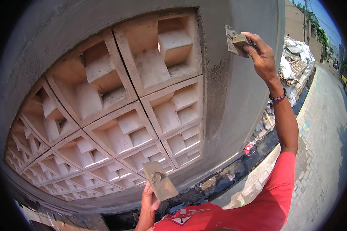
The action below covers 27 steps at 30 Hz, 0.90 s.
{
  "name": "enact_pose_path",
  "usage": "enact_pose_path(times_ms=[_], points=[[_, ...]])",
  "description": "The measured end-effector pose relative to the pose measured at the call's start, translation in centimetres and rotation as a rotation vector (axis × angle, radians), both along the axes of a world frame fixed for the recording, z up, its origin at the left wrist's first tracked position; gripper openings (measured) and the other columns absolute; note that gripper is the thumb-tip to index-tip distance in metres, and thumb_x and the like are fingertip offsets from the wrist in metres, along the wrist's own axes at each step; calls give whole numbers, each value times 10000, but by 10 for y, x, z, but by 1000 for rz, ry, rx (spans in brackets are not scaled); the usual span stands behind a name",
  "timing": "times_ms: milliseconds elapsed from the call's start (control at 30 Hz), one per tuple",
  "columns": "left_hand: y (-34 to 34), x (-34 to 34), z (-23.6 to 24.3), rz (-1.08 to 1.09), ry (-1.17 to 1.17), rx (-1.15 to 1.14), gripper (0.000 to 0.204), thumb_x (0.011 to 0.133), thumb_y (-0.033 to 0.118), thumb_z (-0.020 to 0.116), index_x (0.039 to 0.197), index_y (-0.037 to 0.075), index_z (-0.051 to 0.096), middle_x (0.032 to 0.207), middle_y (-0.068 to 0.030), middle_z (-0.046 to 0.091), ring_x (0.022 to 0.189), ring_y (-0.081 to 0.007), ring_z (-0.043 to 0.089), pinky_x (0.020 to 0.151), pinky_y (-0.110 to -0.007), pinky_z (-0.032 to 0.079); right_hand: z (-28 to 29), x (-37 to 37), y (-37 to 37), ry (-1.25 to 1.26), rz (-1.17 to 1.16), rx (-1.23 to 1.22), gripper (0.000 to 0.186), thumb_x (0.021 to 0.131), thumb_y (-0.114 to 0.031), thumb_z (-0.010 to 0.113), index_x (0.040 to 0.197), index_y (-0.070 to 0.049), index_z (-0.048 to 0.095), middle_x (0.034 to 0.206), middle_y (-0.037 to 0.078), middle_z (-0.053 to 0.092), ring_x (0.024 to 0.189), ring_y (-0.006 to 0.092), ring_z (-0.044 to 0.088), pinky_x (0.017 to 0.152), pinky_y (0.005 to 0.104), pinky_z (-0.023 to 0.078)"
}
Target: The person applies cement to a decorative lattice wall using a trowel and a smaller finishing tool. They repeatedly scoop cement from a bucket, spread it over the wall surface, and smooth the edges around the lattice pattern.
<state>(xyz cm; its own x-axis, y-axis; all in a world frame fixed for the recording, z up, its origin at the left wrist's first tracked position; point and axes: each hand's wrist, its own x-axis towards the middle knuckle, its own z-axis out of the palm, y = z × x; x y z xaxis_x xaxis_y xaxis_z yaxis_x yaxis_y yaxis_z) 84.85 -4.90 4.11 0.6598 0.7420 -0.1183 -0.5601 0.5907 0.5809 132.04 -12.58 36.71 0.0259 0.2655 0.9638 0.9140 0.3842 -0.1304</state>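
Note:
My right hand (260, 57) grips a small plastering trowel (231, 40) by its block handle, raised against the grey rendered wall (246, 107) just right of the decorative blocks. Below its blade runs a darker, rougher strip of render (218, 104). My left hand (148, 198), low at the centre, holds a flat rectangular board (165, 188) with a dab of mortar (156, 179) on it, in front of the pale square breeze blocks (112, 133).
A drain channel (219, 184) with dark water and litter runs along the wall's foot. Rubble and white sacks (297, 57) are piled at the right beside a paved lane (320, 134). A tan wall, poles and plants stand at the upper right.

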Motion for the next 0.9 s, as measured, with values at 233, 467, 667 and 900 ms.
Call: enact_pose_path(times_ms=[233,467,667,900], points=[[-4,2,1,28,-27,-12,642,781,174,716,1339,96,408,1247,-83,544,1128,-266,552,952,-442,469,158,28,20,-24,46,83,323,844,35,514,1156,-11,583,1083,85,639,971,184,591,843,316,487],[-7,-3,-5,23,-4,-37,736,754,209,759,1375,113,375,1274,-70,526,1153,-261,537,963,-446,461,47,45,36,-239,-123,-88,353,868,7,565,1187,-136,612,1125,47,626,1032,173,577,912,311,473],[-6,0,4,-47,-1,-59,745,755,218,760,1381,119,368,1297,-78,519,1170,-260,533,971,-447,459,-104,8,13,-236,-126,-225,442,736,109,592,1123,-100,628,1047,84,631,1037,260,557,871,351,471],[-5,13,17,-84,-109,10,742,766,231,755,1380,99,360,1298,-72,516,1173,-234,530,988,-401,448,-187,-86,-14,768,357,-472,376,862,-72,610,1216,35,545,1023,114,638,807,136,601,620,242,500]])
